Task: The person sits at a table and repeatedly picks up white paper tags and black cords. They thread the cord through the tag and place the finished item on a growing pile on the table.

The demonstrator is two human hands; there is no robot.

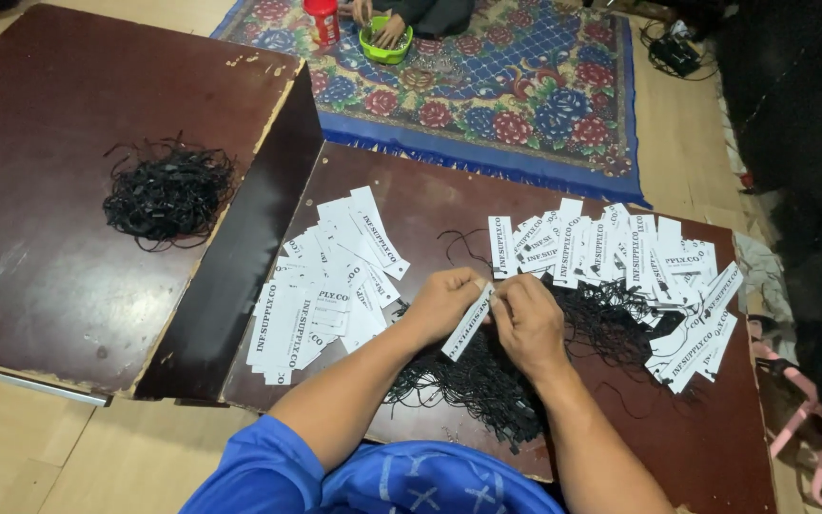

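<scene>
Holding one long white paper tag [469, 322] over my dark brown wooden board [715, 428], my left hand [441, 303] and right hand [528, 321] pinch it together, above tangled black strings [487, 381].

Matt white paper tags [321, 295], glossy chipped dark wood board [411, 195], black string [487, 376]

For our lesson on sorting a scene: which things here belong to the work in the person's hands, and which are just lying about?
In the work:
left hand and right hand, both on one white paper tag
black strings under the hands
tag piles, left and right

Lying about:
string bundle on the other board
red can
green bowl
floral rug
</scene>
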